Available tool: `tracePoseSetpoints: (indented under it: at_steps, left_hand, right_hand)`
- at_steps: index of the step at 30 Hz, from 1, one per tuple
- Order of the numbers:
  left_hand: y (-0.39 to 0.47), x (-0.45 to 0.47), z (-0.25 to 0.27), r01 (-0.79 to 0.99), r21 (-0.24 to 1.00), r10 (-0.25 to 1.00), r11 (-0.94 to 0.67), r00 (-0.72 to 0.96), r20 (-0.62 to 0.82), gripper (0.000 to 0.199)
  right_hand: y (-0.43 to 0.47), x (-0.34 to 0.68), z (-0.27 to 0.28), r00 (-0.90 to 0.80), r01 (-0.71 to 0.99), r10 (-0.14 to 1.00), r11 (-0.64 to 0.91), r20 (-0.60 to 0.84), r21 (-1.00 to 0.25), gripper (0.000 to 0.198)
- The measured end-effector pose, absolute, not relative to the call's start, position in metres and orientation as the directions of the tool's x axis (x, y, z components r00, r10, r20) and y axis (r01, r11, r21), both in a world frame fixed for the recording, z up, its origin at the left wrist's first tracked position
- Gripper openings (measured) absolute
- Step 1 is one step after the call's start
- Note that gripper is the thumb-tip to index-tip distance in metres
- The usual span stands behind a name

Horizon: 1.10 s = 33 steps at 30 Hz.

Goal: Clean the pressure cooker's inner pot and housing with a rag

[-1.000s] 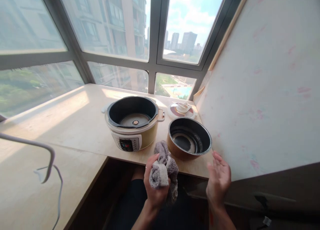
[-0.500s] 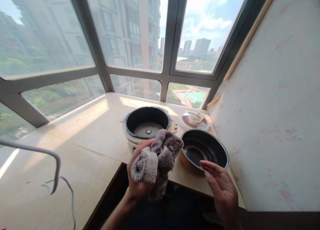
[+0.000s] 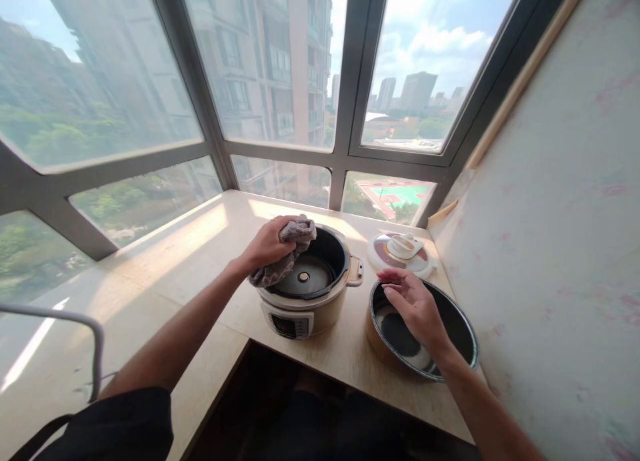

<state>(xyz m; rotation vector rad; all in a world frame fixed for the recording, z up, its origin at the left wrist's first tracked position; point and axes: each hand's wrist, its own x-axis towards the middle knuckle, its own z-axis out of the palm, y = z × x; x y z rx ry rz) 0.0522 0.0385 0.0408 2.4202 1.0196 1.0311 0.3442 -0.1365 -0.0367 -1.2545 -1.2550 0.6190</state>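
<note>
My left hand (image 3: 270,244) grips a bunched grey-brown towel (image 3: 299,233) at the left rim of the electric pressure cooker (image 3: 327,311). Part of the cloth drapes over that rim. The cooker has no lid on, and its dark inside shows a small round piece at the centre of the bottom. Over the inner pot (image 3: 463,321), which stands to the right of the cooker, hovers my right hand (image 3: 413,304). Its fingers are stretched out and hold nothing. Behind the pot lies the white and brown cooker lid (image 3: 383,251), knob upward.
The pale counter (image 3: 165,267) runs along the windows, with its front edge above a dark gap. A papered wall (image 3: 550,261) closes off the right side. A grey bent tube or cable (image 3: 97,347) rises at the left.
My left hand has carried the towel away from in front of the cooker to its left rim. My right hand has moved up and left over the pot. The view has shifted slightly.
</note>
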Motion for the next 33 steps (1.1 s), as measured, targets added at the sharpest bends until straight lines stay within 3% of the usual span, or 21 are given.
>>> tracePoseSetpoints:
  at_steps: [6, 11, 14, 17, 22, 29, 33]
  left_hand:
    - [0.08, 0.067, 0.012, 0.537, 0.334, 0.62, -0.774, 0.749, 0.233, 0.064]
    - [0.09, 0.082, -0.014, 0.617, 0.028, 0.613, -0.787, 0.786, -0.083, 0.062]
    - [0.091, 0.089, -0.029, 0.607, -0.055, 0.608, -0.793, 0.78, -0.151, 0.061]
    - [0.097, 0.091, -0.038, 0.631, 0.027, 0.616, -0.775, 0.765, -0.189, 0.064]
    - [0.11, 0.099, -0.045, 0.493, 0.301, 0.453, -0.816, 0.869, -0.197, 0.073]
    - [0.088, 0.139, -0.042, 0.284, 0.353, 0.207, -0.892, 0.948, -0.24, 0.052]
    - [0.068, 0.131, -0.037, 0.206, 0.496, 0.09, -0.843, 0.965, -0.248, 0.048]
  right_hand:
    - [-0.06, 0.343, -0.034, 0.106, 0.42, 0.908, 0.329, 0.406, -0.846, 0.033]
    - [-0.006, 0.337, -0.052, -0.004, 0.586, 0.912, 0.335, 0.411, -0.738, 0.04]
    - [0.009, 0.333, -0.067, -0.01, 0.628, 0.926, 0.3, 0.379, -0.718, 0.04]
    - [0.011, 0.33, -0.075, 0.005, 0.622, 0.954, 0.231, 0.299, -0.748, 0.043]
    - [0.005, 0.325, -0.075, 0.038, 0.584, 0.977, 0.149, 0.21, -0.798, 0.049]
    - [0.003, 0.327, -0.072, 0.046, 0.523, 0.982, 0.135, 0.186, -0.842, 0.046]
    - [0.001, 0.327, -0.068, 0.055, 0.55, 0.981, 0.128, 0.188, -0.825, 0.046]
